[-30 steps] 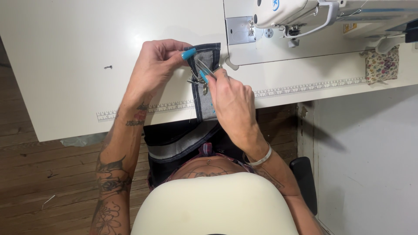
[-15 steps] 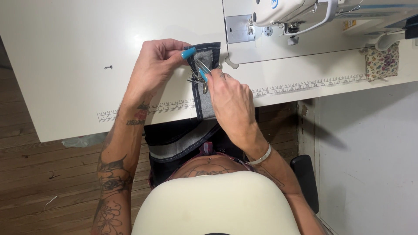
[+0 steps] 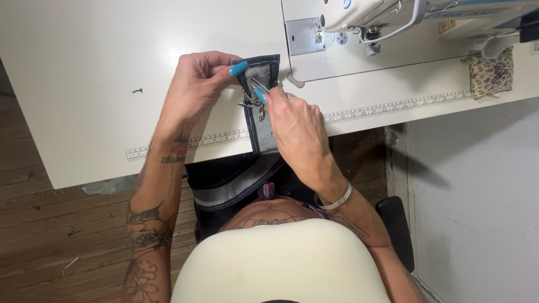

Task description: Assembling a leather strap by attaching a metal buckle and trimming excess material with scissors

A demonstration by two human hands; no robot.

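Note:
A strip of dark denim fabric (image 3: 264, 140) lies over the front edge of the white sewing table (image 3: 84, 84) and hangs down toward my lap. My left hand (image 3: 196, 90) pinches the strip's upper left edge, thumb and fingers closed on the cloth. My right hand (image 3: 295, 126) holds small metal thread snips (image 3: 255, 95) against the upper part of the strip. The snips' tips rest on the grey inner face of the fabric.
A white sewing machine (image 3: 382, 14) stands at the back right with its needle plate (image 3: 306, 36) just beyond the fabric. A printed ruler strip (image 3: 393, 106) runs along the table's front edge. A floral pincushion (image 3: 491, 73) hangs at the far right. A wooden floor shows at left.
Both hands and the fabric stay in nearly the same place; only slight finger shifts around the snips.

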